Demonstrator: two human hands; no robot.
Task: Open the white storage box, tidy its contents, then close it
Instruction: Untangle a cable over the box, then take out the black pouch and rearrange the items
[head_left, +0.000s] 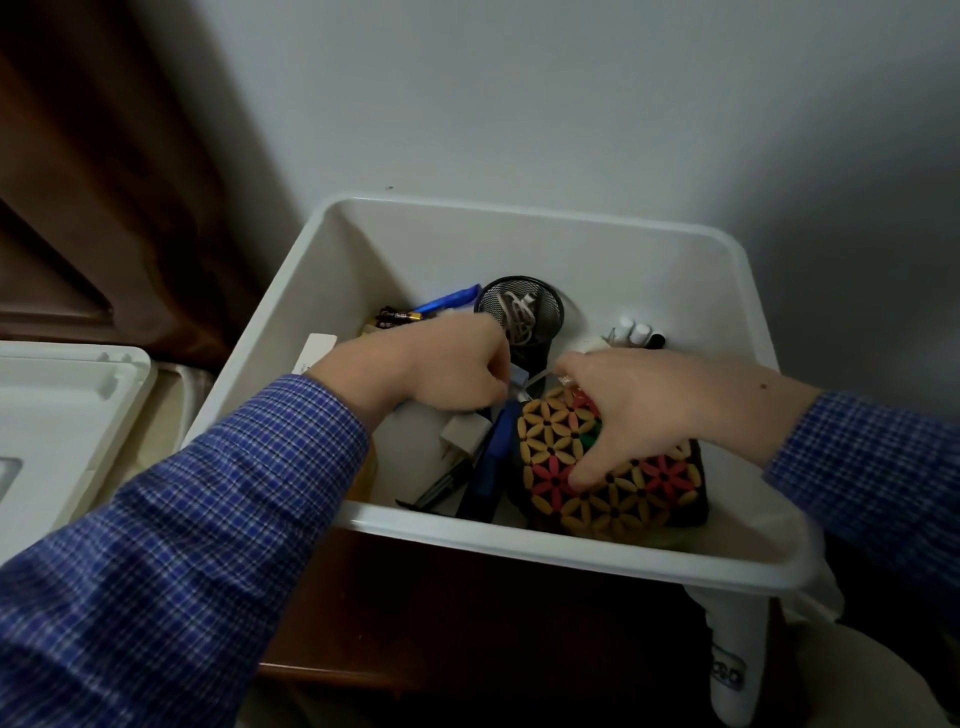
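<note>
White plastic, the storage box (519, 228) sits open against the pale wall (571, 93), with its lid (62, 410) lying off to the left, beside a dark wooden panel (93, 182). Both arms in blue checked sleeves (208, 509) reach down into it from the head camera's view.

Left hand (441, 364) is curled over the middle of the box, its fingers closed on something small and pale; what exactly, I cannot tell. Right hand (649, 405) rests on a beaded pouch (597, 493) with a flower pattern in yellow, red and black, thumb pressed to its top and fingers curled over its far edge, gripping it. The pouch lies at the near right of the box.

Behind the hands stands a black mesh cup (524, 306) with a coiled pale cord inside. Left of it lie a blue pen (449, 301) and some batteries (397, 316). A white charger plug (465, 434) lies near the left wrist, and white-capped markers (636, 332) lie at the far right.
</note>
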